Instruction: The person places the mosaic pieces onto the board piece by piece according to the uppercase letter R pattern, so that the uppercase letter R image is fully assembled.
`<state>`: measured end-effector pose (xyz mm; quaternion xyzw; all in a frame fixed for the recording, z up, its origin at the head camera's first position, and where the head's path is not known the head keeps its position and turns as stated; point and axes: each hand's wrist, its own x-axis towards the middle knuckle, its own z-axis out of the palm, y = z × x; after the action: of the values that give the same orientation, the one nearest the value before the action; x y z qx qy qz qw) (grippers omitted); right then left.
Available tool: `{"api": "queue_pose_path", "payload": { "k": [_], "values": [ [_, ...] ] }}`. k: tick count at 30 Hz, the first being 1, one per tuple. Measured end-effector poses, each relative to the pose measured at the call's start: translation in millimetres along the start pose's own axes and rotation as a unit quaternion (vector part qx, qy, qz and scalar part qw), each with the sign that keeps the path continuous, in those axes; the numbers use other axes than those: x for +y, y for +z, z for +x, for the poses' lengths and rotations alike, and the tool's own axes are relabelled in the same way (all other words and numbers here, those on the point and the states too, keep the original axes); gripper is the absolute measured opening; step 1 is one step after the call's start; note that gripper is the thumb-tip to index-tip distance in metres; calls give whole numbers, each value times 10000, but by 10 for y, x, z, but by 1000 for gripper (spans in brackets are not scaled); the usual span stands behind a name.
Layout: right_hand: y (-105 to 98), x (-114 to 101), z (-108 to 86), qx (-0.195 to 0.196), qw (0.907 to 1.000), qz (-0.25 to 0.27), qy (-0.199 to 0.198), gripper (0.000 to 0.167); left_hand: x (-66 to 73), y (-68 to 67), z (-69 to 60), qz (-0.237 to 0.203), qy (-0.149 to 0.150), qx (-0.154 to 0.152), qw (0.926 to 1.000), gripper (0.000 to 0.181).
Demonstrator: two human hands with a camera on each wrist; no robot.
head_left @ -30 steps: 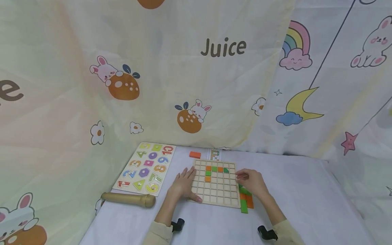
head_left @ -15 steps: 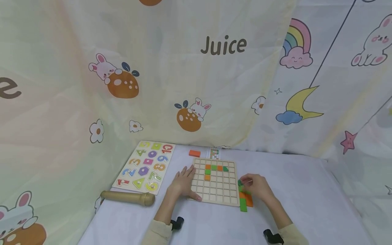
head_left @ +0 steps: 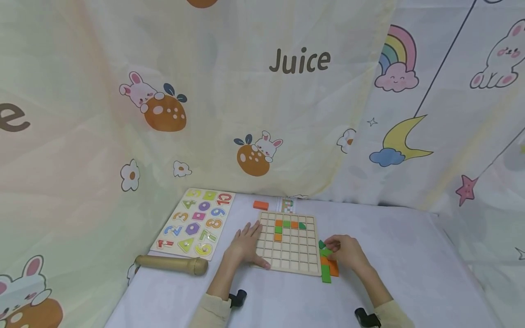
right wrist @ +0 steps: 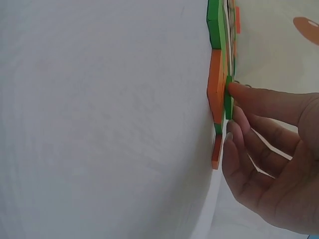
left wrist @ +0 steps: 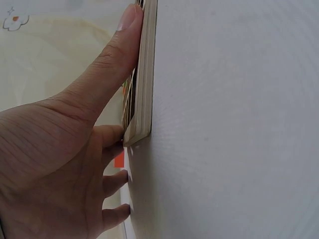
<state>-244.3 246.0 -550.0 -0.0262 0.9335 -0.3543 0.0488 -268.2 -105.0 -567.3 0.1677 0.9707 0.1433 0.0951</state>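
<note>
A wooden grid board (head_left: 301, 262) lies on the table with several orange and green tiles in its upper cells. My left hand (head_left: 244, 246) rests at its left side, fingers spread straight. In the left wrist view, the thumb of that hand (left wrist: 65, 144) presses along the edge of the board (left wrist: 145, 89). Beyond the board's right edge, my right hand (head_left: 346, 250) pinches a green block (right wrist: 229, 102) between thumb and fingers, above the other pieces. Orange blocks (head_left: 334, 269), a green block (head_left: 326, 274) and a dark green piece (head_left: 321, 244) lie there too.
A number puzzle board (head_left: 188, 228) lies at the left, with a gold microphone-shaped object (head_left: 172, 265) before it. Behind the grid board are an orange block (head_left: 260, 205) and a patterned card (head_left: 288, 206). A printed cloth (head_left: 205, 159) hangs at the back.
My right hand has moved from the board's right edge down and right to the loose pieces, leaving a dark green piece there and taking hold of a green block. The left hand stays in place.
</note>
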Motion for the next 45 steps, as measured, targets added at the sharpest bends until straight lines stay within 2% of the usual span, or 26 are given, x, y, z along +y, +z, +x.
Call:
{"api": "queue_pose_path", "payload": {
  "k": [17, 23, 34, 45],
  "values": [
    [20, 40, 52, 86, 9999, -47, -29, 41, 0, -13, -5, -69, -54, -51, 9999, 139],
    [11, 25, 49, 180, 9998, 109, 52, 37, -3, 3, 7, -140, -52, -65, 9999, 138],
    [2, -51, 89, 185, 9997, 158, 61, 33, -11, 18, 18, 11, -45, -19, 10000, 141],
    [52, -195, 169, 263, 9987, 279, -324, 34, 11, -6, 6, 21, -39, -20, 10000, 140]
  ]
}}
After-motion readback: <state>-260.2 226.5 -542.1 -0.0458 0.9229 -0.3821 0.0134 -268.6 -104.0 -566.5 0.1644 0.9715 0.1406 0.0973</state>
